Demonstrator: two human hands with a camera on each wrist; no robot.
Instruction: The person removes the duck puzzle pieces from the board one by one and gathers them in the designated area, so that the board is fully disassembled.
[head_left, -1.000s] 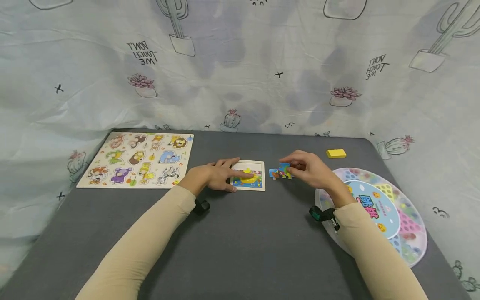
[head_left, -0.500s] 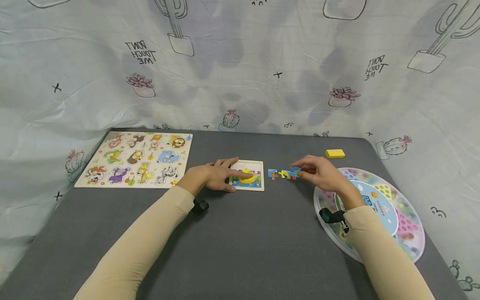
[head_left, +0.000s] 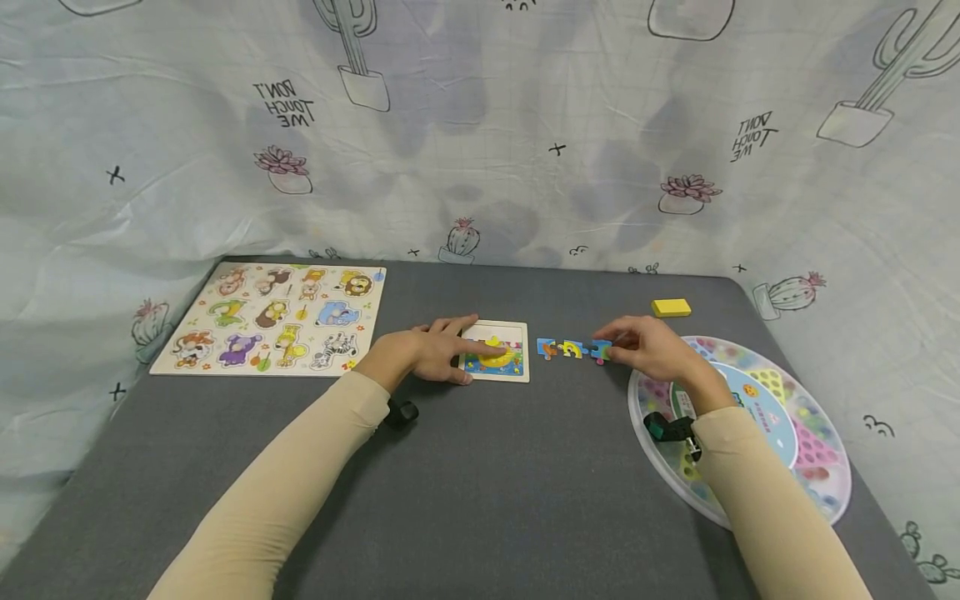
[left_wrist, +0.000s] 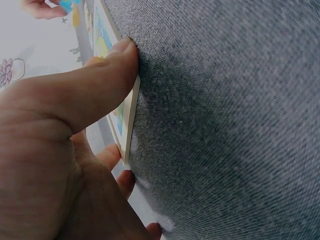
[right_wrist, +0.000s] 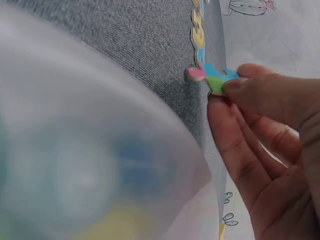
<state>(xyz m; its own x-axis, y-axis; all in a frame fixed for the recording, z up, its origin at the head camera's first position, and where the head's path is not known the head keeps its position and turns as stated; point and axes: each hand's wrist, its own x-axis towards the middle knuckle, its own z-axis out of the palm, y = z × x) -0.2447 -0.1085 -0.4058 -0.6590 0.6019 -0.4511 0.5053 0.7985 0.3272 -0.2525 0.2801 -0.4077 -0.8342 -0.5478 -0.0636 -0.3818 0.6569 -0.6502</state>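
right grip (head_left: 647,350) pinches puzzle piece (head_left: 601,350), left grip (head_left: 435,353) touches puzzle frame (head_left: 526,357)

between forearms (head_left: 277,492): free gray tabletop (head_left: 517,500)
puzzle tray (head_left: 525,358) to right hand (head_left: 648,350): jigsaw pieces (head_left: 546,344) block
right side: round game box (head_left: 817,446)

Dark grey table (head_left: 480,500), fine woven texture, far corners rounded. Pale cloth backdrop (head_left: 495,108) behind and both sides, wrinkled at left, grey-violet patches. Print: line-drawn potted cacti (head_left: 364,89), pink succulents (head_left: 282,170), small black crosses (head_left: 557,149), mirrored lettering (head_left: 285,104). Light diffuse, soft shadows on tabletop. Light source out of frame.
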